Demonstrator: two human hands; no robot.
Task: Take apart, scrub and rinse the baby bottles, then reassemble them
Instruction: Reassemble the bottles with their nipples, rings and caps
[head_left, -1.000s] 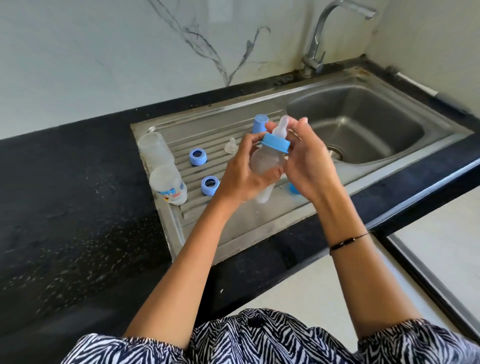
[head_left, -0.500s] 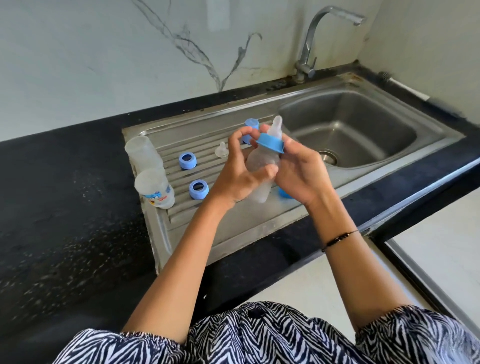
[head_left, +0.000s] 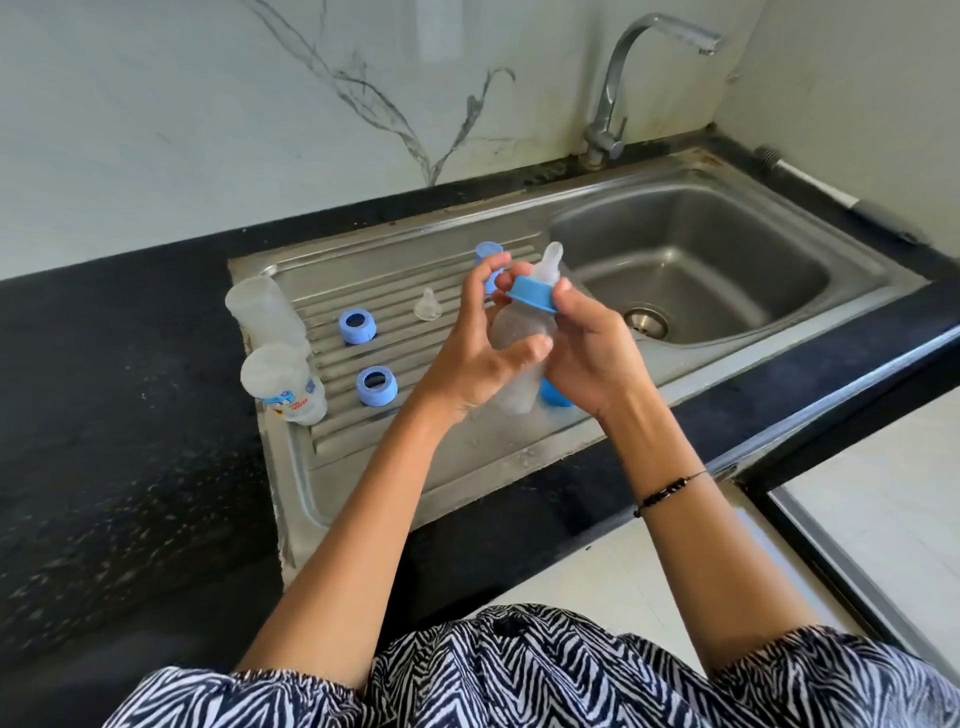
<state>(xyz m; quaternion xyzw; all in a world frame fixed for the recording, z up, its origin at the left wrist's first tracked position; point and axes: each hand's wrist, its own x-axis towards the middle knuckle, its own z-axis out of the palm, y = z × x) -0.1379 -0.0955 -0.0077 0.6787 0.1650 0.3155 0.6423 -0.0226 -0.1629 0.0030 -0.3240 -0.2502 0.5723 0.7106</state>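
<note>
Reassembly step, likely: left hand (head_left: 475, 358) is gripping the baby bottle (head_left: 517, 338) round its body, fingers curled; right hand (head_left: 589, 348) is pinching the blue collar (head_left: 531, 294) just above, nipple (head_left: 549, 265) protruding. Next calls for twisting the collar tight.

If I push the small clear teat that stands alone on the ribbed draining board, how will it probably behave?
The loose teat looks thin and translucent, so it is probably soft and very light. It stands on its wide base, so it should slide rather than roll, though the ribs of the draining board may catch and tip it.
</note>
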